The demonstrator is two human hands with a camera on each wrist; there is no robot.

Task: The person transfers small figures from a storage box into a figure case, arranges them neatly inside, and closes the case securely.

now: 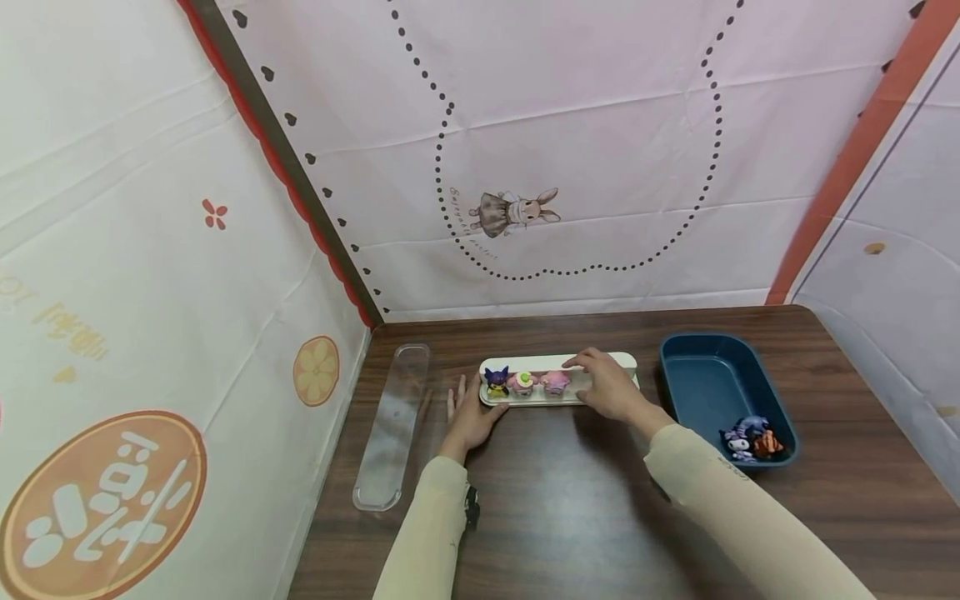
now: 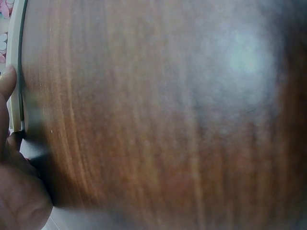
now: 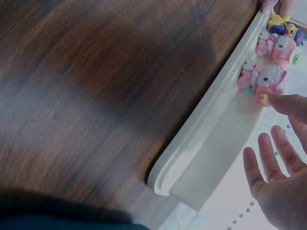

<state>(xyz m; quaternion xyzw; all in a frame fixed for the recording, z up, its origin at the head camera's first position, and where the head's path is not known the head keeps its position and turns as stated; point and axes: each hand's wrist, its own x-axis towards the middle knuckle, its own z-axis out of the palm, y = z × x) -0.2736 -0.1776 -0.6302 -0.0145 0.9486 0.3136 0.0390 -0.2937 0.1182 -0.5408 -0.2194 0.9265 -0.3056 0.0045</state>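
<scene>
A long white tray (image 1: 536, 399) lies across the table with three small figurines at its left end. They are a dark purple and yellow figurine (image 1: 497, 382), a pink figurine with a green and white top (image 1: 522, 383), and a pink figurine (image 1: 556, 382). My left hand (image 1: 470, 421) holds the tray's left end, thumb along the front rim. Over the tray's right part is my right hand (image 1: 611, 387), its fingers spread and nothing between them. In the right wrist view its thumb is beside the rightmost pink figurine (image 3: 269, 79); whether they touch I cannot tell.
A dark blue bin (image 1: 705, 400) stands to the right, with several figurines (image 1: 752, 439) in its near corner. A clear plastic cover (image 1: 392, 429) lies at the left. Patterned cloth (image 1: 600, 167) hangs behind the wooden table (image 1: 570, 508) and along its sides.
</scene>
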